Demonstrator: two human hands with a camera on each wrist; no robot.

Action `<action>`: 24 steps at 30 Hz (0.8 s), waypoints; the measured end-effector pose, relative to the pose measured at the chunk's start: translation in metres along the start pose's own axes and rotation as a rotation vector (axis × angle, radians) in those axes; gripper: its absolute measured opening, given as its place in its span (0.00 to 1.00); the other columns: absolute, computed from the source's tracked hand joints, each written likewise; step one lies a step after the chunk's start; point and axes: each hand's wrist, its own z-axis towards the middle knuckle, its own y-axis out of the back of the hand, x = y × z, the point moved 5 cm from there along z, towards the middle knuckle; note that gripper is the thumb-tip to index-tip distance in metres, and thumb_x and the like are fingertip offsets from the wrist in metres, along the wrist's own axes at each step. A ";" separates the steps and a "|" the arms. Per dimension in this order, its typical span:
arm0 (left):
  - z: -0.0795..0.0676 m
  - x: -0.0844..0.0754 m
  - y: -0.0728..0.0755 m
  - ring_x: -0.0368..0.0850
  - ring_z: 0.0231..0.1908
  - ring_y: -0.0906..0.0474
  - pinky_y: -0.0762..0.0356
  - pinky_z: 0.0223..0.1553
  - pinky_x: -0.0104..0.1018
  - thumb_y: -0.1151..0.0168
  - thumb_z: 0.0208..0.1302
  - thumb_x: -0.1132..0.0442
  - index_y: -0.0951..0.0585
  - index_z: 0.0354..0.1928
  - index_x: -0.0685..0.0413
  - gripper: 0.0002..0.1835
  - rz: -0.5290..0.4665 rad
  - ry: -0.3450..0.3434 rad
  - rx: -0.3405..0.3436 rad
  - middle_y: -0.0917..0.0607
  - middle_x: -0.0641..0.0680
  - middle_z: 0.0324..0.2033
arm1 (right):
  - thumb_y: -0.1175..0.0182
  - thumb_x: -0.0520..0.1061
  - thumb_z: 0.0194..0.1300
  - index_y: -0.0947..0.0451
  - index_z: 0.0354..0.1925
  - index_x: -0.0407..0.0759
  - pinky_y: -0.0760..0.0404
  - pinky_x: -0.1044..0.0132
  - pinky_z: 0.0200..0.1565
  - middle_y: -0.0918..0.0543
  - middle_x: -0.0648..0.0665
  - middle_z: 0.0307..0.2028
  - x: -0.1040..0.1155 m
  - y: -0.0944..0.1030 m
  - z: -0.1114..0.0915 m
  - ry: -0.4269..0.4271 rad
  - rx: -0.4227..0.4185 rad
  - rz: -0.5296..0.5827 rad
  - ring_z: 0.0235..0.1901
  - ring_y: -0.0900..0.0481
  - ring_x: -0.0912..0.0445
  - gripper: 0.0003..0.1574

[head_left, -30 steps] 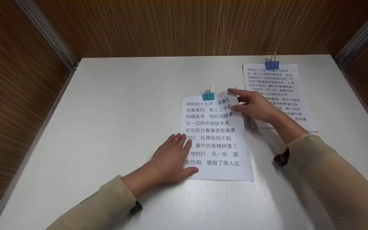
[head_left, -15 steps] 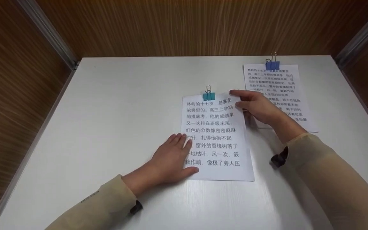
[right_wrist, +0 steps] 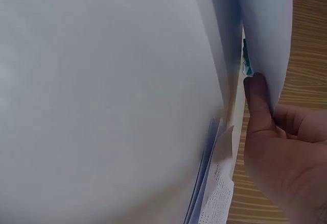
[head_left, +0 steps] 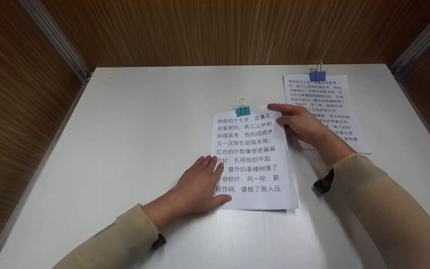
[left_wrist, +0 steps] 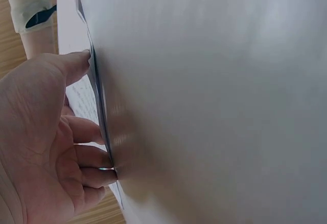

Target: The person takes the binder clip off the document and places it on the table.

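A stack of printed paper (head_left: pixel 250 157) lies near the middle of the white table, with a teal binder clip (head_left: pixel 243 111) at its top edge. My left hand (head_left: pixel 198 185) rests with fingers spread on the stack's lower left side, fingertips and thumb over the margin. At the upper right corner, my right hand (head_left: pixel 301 125) pinches a sheet of paper (right_wrist: pixel 268 35) between thumb and fingers, and the sheet curves up off the pages beneath. Part of the teal clip shows behind that raised sheet in the right wrist view.
A second printed stack (head_left: pixel 321 95) with a blue binder clip (head_left: pixel 317 76) lies at the back right, partly covered by my right hand and forearm. Brown wood-grain panels (head_left: pixel 215 33) wall the white table (head_left: pixel 133 123) at the back and sides.
The top page's right side has lifted a little, and a sheet beneath now shows at the lower right corner. My right hand has shifted slightly; the left hand has stayed in place.
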 end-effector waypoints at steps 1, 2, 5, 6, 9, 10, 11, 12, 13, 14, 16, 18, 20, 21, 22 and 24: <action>0.000 0.000 0.000 0.63 0.81 0.46 0.54 0.82 0.52 0.50 0.74 0.28 0.37 0.81 0.63 0.51 0.001 0.000 0.002 0.38 0.69 0.79 | 0.47 0.31 0.76 0.30 0.78 0.49 0.12 0.64 0.44 0.22 0.37 0.70 0.000 0.000 0.000 0.003 -0.002 0.015 0.53 0.13 0.49 0.37; 0.000 0.000 0.000 0.63 0.81 0.46 0.54 0.82 0.52 0.50 0.74 0.28 0.37 0.81 0.63 0.51 0.003 0.000 0.005 0.38 0.69 0.79 | 0.48 0.30 0.76 0.30 0.78 0.49 0.12 0.63 0.45 0.22 0.37 0.70 0.001 0.000 -0.001 0.006 -0.004 0.031 0.54 0.13 0.49 0.37; 0.000 0.000 0.000 0.63 0.81 0.47 0.55 0.82 0.52 0.51 0.74 0.27 0.38 0.81 0.63 0.51 0.007 -0.001 0.011 0.39 0.69 0.79 | 0.49 0.29 0.76 0.29 0.77 0.48 0.11 0.61 0.49 0.24 0.35 0.71 0.004 0.000 -0.003 0.022 -0.010 0.076 0.56 0.13 0.49 0.36; 0.000 0.000 0.000 0.63 0.81 0.47 0.55 0.82 0.52 0.51 0.74 0.27 0.38 0.81 0.63 0.51 0.009 -0.002 0.009 0.39 0.69 0.79 | 0.49 0.29 0.76 0.29 0.77 0.47 0.12 0.61 0.51 0.24 0.35 0.71 0.005 0.000 -0.004 0.030 -0.014 0.090 0.57 0.14 0.49 0.36; 0.001 0.000 0.001 0.62 0.81 0.47 0.56 0.82 0.51 0.51 0.74 0.27 0.38 0.81 0.62 0.51 0.017 -0.003 0.000 0.39 0.68 0.79 | 0.50 0.29 0.77 0.29 0.77 0.46 0.13 0.60 0.54 0.25 0.35 0.72 0.008 -0.001 -0.006 0.056 -0.018 0.131 0.59 0.15 0.48 0.35; 0.001 0.000 0.001 0.63 0.81 0.46 0.56 0.82 0.52 0.51 0.74 0.27 0.38 0.81 0.62 0.51 0.024 -0.004 -0.007 0.38 0.68 0.79 | 0.50 0.29 0.77 0.29 0.77 0.45 0.13 0.60 0.54 0.25 0.35 0.72 0.009 -0.002 -0.007 0.065 -0.014 0.142 0.60 0.16 0.48 0.35; 0.001 0.000 0.001 0.63 0.80 0.46 0.56 0.82 0.52 0.51 0.74 0.27 0.37 0.81 0.62 0.51 0.035 -0.005 -0.017 0.37 0.68 0.79 | 0.50 0.29 0.77 0.28 0.76 0.46 0.12 0.60 0.53 0.25 0.35 0.72 0.009 -0.002 -0.008 0.071 -0.016 0.155 0.60 0.16 0.47 0.34; 0.000 -0.001 0.001 0.63 0.80 0.45 0.56 0.82 0.52 0.51 0.74 0.27 0.36 0.81 0.63 0.51 0.049 -0.007 -0.027 0.36 0.68 0.78 | 0.50 0.29 0.77 0.28 0.76 0.46 0.12 0.61 0.51 0.25 0.35 0.72 0.009 -0.003 -0.009 0.079 -0.013 0.163 0.59 0.15 0.47 0.34; 0.000 -0.001 0.002 0.63 0.80 0.44 0.57 0.82 0.53 0.50 0.73 0.27 0.35 0.80 0.63 0.51 0.066 -0.012 -0.037 0.35 0.68 0.78 | 0.50 0.29 0.77 0.28 0.77 0.46 0.12 0.63 0.49 0.24 0.35 0.71 0.009 -0.004 -0.010 0.086 -0.009 0.167 0.59 0.15 0.47 0.34; -0.001 -0.002 0.002 0.63 0.79 0.43 0.57 0.82 0.54 0.50 0.73 0.27 0.34 0.79 0.63 0.51 0.084 -0.017 -0.050 0.33 0.68 0.77 | 0.50 0.29 0.77 0.28 0.77 0.46 0.12 0.64 0.47 0.24 0.35 0.71 0.010 -0.005 -0.011 0.094 -0.006 0.172 0.58 0.14 0.47 0.34; -0.002 -0.005 0.004 0.64 0.79 0.41 0.57 0.82 0.56 0.49 0.72 0.26 0.32 0.78 0.63 0.51 0.120 -0.032 -0.078 0.31 0.68 0.75 | 0.50 0.29 0.77 0.28 0.76 0.45 0.12 0.65 0.42 0.23 0.34 0.70 0.011 -0.007 -0.015 0.114 -0.001 0.179 0.55 0.13 0.47 0.34; -0.004 -0.008 0.008 0.64 0.78 0.39 0.57 0.82 0.58 0.47 0.71 0.26 0.30 0.77 0.63 0.51 0.139 -0.048 -0.106 0.29 0.68 0.74 | 0.50 0.28 0.76 0.28 0.76 0.44 0.14 0.68 0.37 0.22 0.34 0.69 0.012 -0.008 -0.019 0.137 -0.002 0.179 0.52 0.12 0.48 0.34; -0.005 -0.010 0.015 0.64 0.77 0.38 0.56 0.81 0.58 0.45 0.71 0.26 0.29 0.76 0.63 0.50 0.133 -0.057 -0.134 0.28 0.67 0.74 | 0.49 0.28 0.76 0.28 0.76 0.43 0.14 0.69 0.36 0.21 0.34 0.68 0.014 -0.009 -0.023 0.160 0.001 0.183 0.50 0.12 0.49 0.34; -0.006 -0.010 0.019 0.63 0.77 0.37 0.56 0.81 0.58 0.45 0.71 0.27 0.29 0.76 0.62 0.50 0.127 -0.059 -0.149 0.28 0.67 0.74 | 0.49 0.28 0.76 0.27 0.75 0.43 0.15 0.69 0.35 0.21 0.34 0.68 0.014 -0.009 -0.025 0.170 0.003 0.184 0.50 0.13 0.50 0.34; -0.006 -0.010 0.024 0.63 0.77 0.37 0.55 0.81 0.58 0.44 0.71 0.27 0.29 0.76 0.62 0.49 0.116 -0.061 -0.167 0.27 0.66 0.74 | 0.49 0.28 0.77 0.28 0.75 0.43 0.15 0.69 0.36 0.21 0.35 0.68 0.015 -0.009 -0.027 0.179 0.006 0.186 0.50 0.13 0.50 0.33; -0.004 -0.008 0.036 0.62 0.76 0.35 0.54 0.81 0.57 0.45 0.71 0.27 0.28 0.76 0.60 0.49 0.098 -0.052 -0.195 0.27 0.65 0.74 | 0.50 0.28 0.77 0.28 0.76 0.42 0.15 0.69 0.38 0.22 0.35 0.69 0.015 -0.009 -0.031 0.191 0.015 0.194 0.52 0.14 0.50 0.34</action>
